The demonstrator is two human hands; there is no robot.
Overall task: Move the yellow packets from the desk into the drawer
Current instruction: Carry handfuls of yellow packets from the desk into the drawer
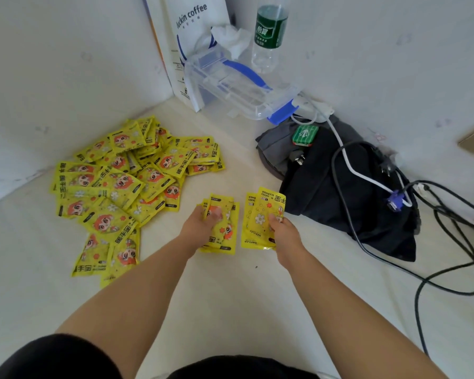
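1. Nearest the camera are your black sleeves (66,356); both bare forearms reach forward over the white desk (230,310).
2. Your left hand (200,225) lies palm down, fingers curled onto a small stack of packets (222,233) that looks to rest flat on the desk. The hand is grasping the stack's left edge.
3. Your right hand (283,231) is turned slightly inward, thumb on top, pinching a second fan of packets (260,214) at its lower right corner. These packets are tilted, their far ends pointing away from you.
4. The two stacks sit just beside each other, apart by a narrow strip of desk.
5. The main pile (126,187) of yellow packets lies loose and overlapping to the left, near the wall corner, well apart from your right hand.
6. To the right lies a dark bag (340,198) with cables (449,255) across it; behind stand a clear box (238,88), a bottle (270,34) and a paper bag (186,36).
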